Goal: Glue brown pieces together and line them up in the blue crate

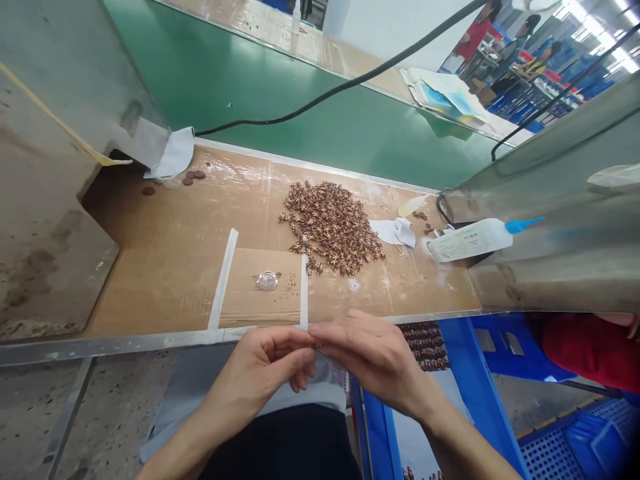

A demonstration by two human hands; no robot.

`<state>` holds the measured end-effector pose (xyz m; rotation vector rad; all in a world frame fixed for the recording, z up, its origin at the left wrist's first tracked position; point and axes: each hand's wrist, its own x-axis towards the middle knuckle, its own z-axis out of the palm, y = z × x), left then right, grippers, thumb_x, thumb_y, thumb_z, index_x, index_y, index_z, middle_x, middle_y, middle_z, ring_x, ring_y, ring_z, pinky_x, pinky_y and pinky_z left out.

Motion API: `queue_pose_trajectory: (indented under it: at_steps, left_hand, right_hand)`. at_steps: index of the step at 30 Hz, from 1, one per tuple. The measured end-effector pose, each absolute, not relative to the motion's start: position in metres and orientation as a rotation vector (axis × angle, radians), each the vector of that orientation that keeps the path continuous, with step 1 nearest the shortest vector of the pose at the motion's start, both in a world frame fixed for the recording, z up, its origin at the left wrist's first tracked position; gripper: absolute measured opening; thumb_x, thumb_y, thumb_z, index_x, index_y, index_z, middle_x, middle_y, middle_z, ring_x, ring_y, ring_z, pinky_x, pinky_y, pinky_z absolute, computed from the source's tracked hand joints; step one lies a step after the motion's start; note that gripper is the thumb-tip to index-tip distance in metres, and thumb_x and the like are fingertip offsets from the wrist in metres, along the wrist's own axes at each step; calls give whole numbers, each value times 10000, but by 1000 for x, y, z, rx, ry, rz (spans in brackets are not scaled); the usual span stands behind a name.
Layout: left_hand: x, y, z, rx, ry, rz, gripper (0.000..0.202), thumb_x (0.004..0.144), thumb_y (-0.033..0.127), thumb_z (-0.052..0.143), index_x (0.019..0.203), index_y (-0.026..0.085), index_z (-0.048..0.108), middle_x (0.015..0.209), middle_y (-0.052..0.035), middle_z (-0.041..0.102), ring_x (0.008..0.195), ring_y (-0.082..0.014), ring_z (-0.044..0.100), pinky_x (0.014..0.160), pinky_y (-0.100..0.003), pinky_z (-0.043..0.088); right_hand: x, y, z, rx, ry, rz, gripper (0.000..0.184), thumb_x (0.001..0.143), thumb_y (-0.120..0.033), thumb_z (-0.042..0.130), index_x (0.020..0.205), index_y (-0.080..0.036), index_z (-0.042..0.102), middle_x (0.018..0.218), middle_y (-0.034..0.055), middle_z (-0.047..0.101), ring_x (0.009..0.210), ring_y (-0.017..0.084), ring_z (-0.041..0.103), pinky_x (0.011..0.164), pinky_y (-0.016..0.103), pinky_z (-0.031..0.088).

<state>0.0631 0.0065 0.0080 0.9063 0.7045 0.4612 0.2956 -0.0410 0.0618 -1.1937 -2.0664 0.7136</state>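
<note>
Just over the table's front edge, my left hand [270,367] and my right hand [370,357] meet at the fingertips. The left thumb and fingers are pinched together, and the fingers of the right are pressed against them. Anything between them is too small or hidden to make out. Ahead of the hands, a small clear round piece [267,280] lies on a cardboard patch [243,303] with tiny specks beside it. Farther back sits a heap of small brown and gold parts [333,227].
A white bottle with a blue nozzle [470,240] lies at the right. Beside it are a white cloth [395,231] and a yellowish tube [413,205]. Below my right hand, a blue crate [480,393] holds rows of brown parts [425,343]. Metal housings [45,200] flank the table.
</note>
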Motion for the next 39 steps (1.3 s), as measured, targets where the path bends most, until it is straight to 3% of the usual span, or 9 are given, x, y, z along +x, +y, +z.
queue_pose_trajectory:
  at_steps: [3,7,12,18,24,27,32,35,39]
  left_hand:
    - [62,5,8,884,677,477,298,1020,418,836,889,151,837,730,-39,768,632,-129,684,643,-234,572]
    - [62,1,8,866,751,596,224,995,396,872,969,174,869,789,-36,792,679,-141,714,660,-233,593]
    - [54,0,2,821,789,638,215,1000,388,871,1101,199,888,833,-37,819,728,-153,746,703,-241,627]
    - [37,-2,2,809,887,687,318,1016,393,856,1279,215,856,987,-62,875,848,-181,814,829,-267,671]
    - [33,-13,2,839,984,715,380,1038,424,839,1373,254,780,1070,-48,882,947,-205,838,941,-313,676]
    - [32,-17,1,843,1003,721,315,1042,431,836,1305,267,780,1054,-31,883,950,-200,841,940,-305,675]
    - [28,-15,2,842,943,763,264,1001,361,889,1230,242,836,1045,-41,886,925,-193,843,922,-287,691]
    - [25,-11,0,808,882,752,261,1030,383,853,1237,224,842,983,-57,886,880,-202,846,863,-301,710]
    - [21,-3,-4,623,763,616,224,957,360,930,1016,173,821,878,-75,870,768,-205,838,743,-290,709]
  right_hand:
    - [289,-41,62,-1187,-2027,721,340,1131,-140,688,1457,-233,714,1111,39,843,927,167,756,842,308,579]
    - [275,-42,56,-1352,-1666,853,234,1053,-172,815,1266,-267,824,1082,15,842,951,168,784,873,286,606]
    - [258,-40,42,-1382,-1298,1072,81,1047,-250,830,1079,-292,891,1111,29,837,1042,197,785,932,301,614]
    - [251,-39,29,-1377,-918,1361,116,1030,-370,862,1088,-271,875,892,8,800,793,156,713,776,271,592]
    - [239,-36,38,-1357,-966,1464,99,1009,-359,873,1055,-274,893,1142,44,844,923,170,743,839,270,606]
    - [236,-34,41,-1377,-955,1493,104,1008,-360,878,1060,-273,900,991,33,843,901,180,757,835,279,608]
    - [238,-34,28,-1365,-820,1581,177,961,-403,933,1055,-255,909,781,7,770,679,122,634,625,234,505]
    - [241,-33,24,-1308,-800,1646,191,956,-410,937,1047,-244,908,785,11,774,668,118,626,625,237,506]
    - [246,-27,42,-1331,-1005,1722,167,989,-394,906,1057,-241,912,842,20,816,715,134,670,686,252,551]
